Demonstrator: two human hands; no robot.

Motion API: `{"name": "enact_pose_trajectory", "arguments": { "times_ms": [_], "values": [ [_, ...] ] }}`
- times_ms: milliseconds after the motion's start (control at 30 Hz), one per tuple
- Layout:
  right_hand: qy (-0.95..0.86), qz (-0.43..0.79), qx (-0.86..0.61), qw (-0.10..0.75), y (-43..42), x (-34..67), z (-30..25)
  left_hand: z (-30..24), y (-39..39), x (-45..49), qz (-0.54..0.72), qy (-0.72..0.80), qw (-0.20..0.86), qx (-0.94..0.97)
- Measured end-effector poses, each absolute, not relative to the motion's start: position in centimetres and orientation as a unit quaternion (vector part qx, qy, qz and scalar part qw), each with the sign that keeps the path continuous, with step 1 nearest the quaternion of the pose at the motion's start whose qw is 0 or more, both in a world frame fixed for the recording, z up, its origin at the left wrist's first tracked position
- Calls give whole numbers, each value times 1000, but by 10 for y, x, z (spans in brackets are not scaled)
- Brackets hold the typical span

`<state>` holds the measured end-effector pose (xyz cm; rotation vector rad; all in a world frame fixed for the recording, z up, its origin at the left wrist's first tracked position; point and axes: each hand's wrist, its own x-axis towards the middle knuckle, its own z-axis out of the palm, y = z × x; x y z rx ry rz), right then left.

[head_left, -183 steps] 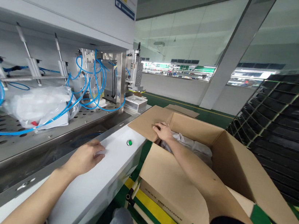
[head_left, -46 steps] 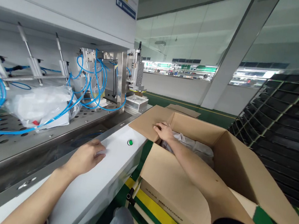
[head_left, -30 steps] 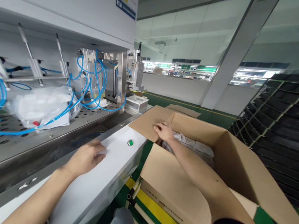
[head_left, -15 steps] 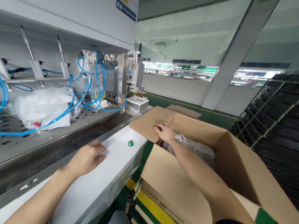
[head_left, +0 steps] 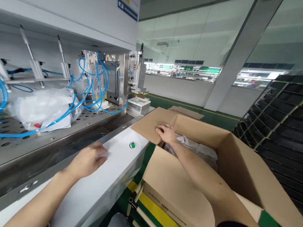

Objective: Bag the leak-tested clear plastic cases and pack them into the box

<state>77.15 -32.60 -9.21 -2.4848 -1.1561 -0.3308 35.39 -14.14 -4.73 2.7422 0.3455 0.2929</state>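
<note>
Where the left hand (head_left: 86, 160) rests, white ledge (head_left: 116, 164), green floor (head_left: 196, 113), glass wall (head_left: 183, 39)

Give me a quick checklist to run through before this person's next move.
1. Right hand resting on a flap of the brown cardboard box: ok.
2. Box flaps folded open: ok.
3. White crumpled wrapping lying inside the box: ok.
4. Left hand, on the white machine ledge, holding something: cannot tell.
5. Round green button uncovered: ok.
6. Blue air hoses clear of both hands: ok.
</note>
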Motion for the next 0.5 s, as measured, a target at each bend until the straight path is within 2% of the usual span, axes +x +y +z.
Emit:
{"name": "enact_pose_trajectory", "arguments": {
  "times_ms": [500],
  "values": [
    [-413,-123,-882,191,-326,771,-92,-46,-142,354,105,124,186,969]
  ]
}}
